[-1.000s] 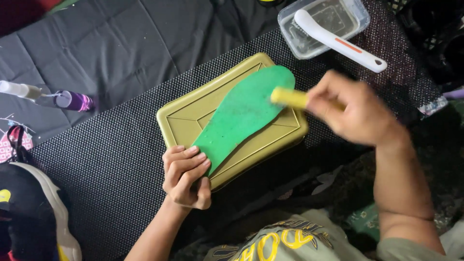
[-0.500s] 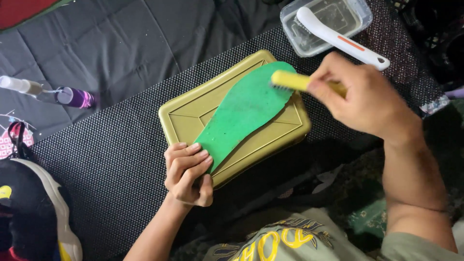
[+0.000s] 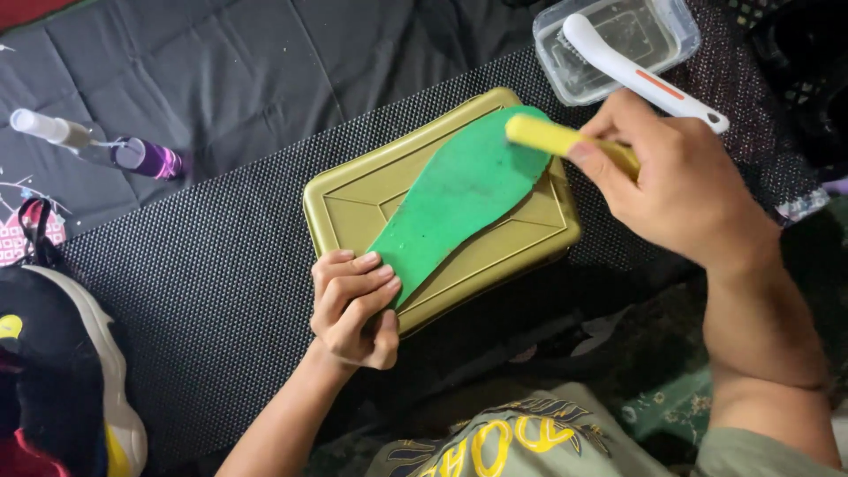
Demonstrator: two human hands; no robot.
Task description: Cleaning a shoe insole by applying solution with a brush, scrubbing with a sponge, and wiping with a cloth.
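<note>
Yellow brush (image 3: 565,140) moved to smooth green insole (image 3: 459,199) toe w/ right hand (image 3: 680,190).

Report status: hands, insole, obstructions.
Left hand pins green insole heel on gold lid. Right hand grips yellow brush at toe. Nothing obstructing.

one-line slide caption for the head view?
Left hand pins a green insole on a gold lid while right hand holds a yellow brush at its toe end.
</note>
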